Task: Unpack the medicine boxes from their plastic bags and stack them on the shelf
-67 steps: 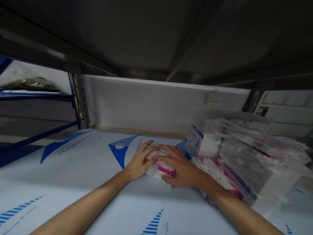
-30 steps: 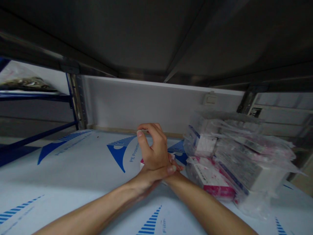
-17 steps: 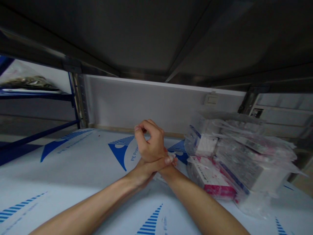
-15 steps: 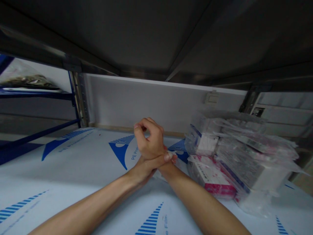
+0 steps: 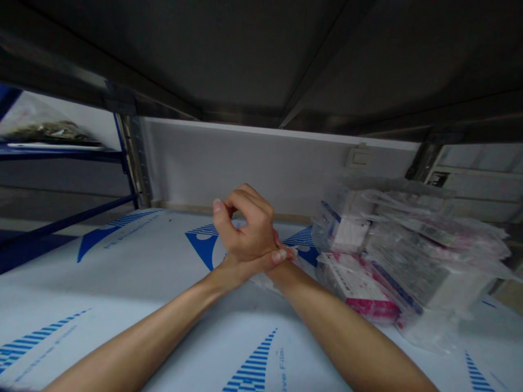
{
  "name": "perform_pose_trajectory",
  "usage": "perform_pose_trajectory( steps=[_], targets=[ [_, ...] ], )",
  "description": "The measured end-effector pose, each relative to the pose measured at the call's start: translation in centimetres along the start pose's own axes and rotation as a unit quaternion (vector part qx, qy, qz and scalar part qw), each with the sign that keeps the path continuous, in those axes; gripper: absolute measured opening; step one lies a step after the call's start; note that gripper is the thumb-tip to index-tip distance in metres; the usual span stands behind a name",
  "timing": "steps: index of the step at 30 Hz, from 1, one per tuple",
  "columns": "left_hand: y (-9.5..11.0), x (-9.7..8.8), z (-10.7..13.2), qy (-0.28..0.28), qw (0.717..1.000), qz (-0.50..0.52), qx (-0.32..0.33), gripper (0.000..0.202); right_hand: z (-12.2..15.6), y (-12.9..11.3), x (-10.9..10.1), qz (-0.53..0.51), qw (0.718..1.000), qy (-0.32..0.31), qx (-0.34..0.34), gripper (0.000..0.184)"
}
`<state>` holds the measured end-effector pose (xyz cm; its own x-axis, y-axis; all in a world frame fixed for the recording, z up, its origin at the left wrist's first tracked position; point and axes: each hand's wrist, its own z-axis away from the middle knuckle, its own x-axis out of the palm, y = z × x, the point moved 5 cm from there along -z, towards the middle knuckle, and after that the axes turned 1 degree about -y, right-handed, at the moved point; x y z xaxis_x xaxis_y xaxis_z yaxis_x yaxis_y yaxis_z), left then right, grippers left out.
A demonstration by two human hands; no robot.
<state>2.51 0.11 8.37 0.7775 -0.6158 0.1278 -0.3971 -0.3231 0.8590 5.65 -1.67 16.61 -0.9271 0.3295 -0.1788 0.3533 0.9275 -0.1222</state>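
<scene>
My right hand [image 5: 245, 226] is raised off the shelf with its fingers curled and the thumb against the fingertips; nothing shows inside it. My left hand [image 5: 261, 262] is closed round my right wrist, its fingertips showing at the wrist's right side. Both forearms reach in from the bottom edge and cross at the wrists. Under the hands lies a clear-wrapped packet [image 5: 263, 283], mostly hidden. Just to the right sits a pink and white box [image 5: 359, 288] in plastic wrap.
A stack of plastic-wrapped boxes [image 5: 412, 250] fills the right of the shelf board [image 5: 134, 272], which is covered in white film with blue print. A dark shelf underside [image 5: 245, 54] hangs low overhead. The white back wall [image 5: 245, 163] closes the rear. A blue rack [image 5: 61, 158] stands at left.
Both hands lay flat on the pink and white packet. My right hand has since lifted and curled, and my left hand has closed round its wrist. The view has shifted slightly.
</scene>
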Motion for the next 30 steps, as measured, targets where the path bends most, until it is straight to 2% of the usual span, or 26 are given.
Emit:
perform_pose_trajectory(
  steps=[2,4,6,8,10,12,14,16,18,21,25,27,30],
  targets=[
    [0.1,-0.2,0.3,-0.03,0.989,-0.14,0.044,0.044,0.9,-0.5,-0.9,0.002,0.998,-0.015,-0.06,0.027],
    [0.0,-0.4,0.5,-0.059,0.968,-0.236,0.063,0.047,1.9,-0.5,-1.9,-0.001,0.995,-0.049,-0.082,0.018],
    [-0.4,-0.5,0.6,-0.116,0.943,-0.306,0.066,0.048,2.7,0.0,-3.4,-0.006,0.995,-0.076,-0.061,0.008],
    [-0.6,-0.9,0.5,-0.166,0.899,-0.395,0.089,0.046,3.7,1.0,-5.2,0.019,0.996,-0.087,-0.017,0.008],
    [-0.8,-1.4,0.5,-0.198,0.846,-0.479,0.125,0.041,4.8,2.5,-7.2,0.067,0.993,-0.095,0.025,0.01],
    [-1.1,-1.9,0.4,-0.209,0.816,-0.518,0.151,0.038,6.2,4.3,-8.4,0.107,0.981,-0.151,0.065,0.01],
    [-1.5,-2.1,0.4,-0.209,0.816,-0.517,0.153,0.035,7.8,6.1,-8.6,0.144,0.95,-0.259,0.1,0.011],
    [-1.7,-2.2,0.4,-0.187,0.832,-0.503,0.143,0.034,9.4,7.4,-8.4,0.157,0.911,-0.359,0.125,0.014],
    [-1.7,-2.2,0.3,-0.16,0.851,-0.485,0.127,0.038,10.3,8.1,-8.2,0.141,0.889,-0.412,0.141,0.019],
    [-1.5,-2.3,0.2,-0.131,0.871,-0.462,0.1,0.047,10.6,8.6,-8.4,0.113,0.889,-0.415,0.158,0.019],
    [-0.6,-2.9,-0.5,-0.074,0.874,-0.472,0.09,0.029,10.4,9.2,-9.1,0.136,0.886,-0.404,0.18,0.042],
    [-0.1,-3.3,-0.8,-0.034,0.876,-0.474,0.083,0.022,10.2,9.6,-9.4,0.161,0.885,-0.396,0.184,0.042],
    [0.6,-3.7,-1.1,0.005,0.905,-0.419,0.073,0.032,9.2,10.0,-10.4,0.134,0.916,-0.318,0.203,0.029]
  ],
)
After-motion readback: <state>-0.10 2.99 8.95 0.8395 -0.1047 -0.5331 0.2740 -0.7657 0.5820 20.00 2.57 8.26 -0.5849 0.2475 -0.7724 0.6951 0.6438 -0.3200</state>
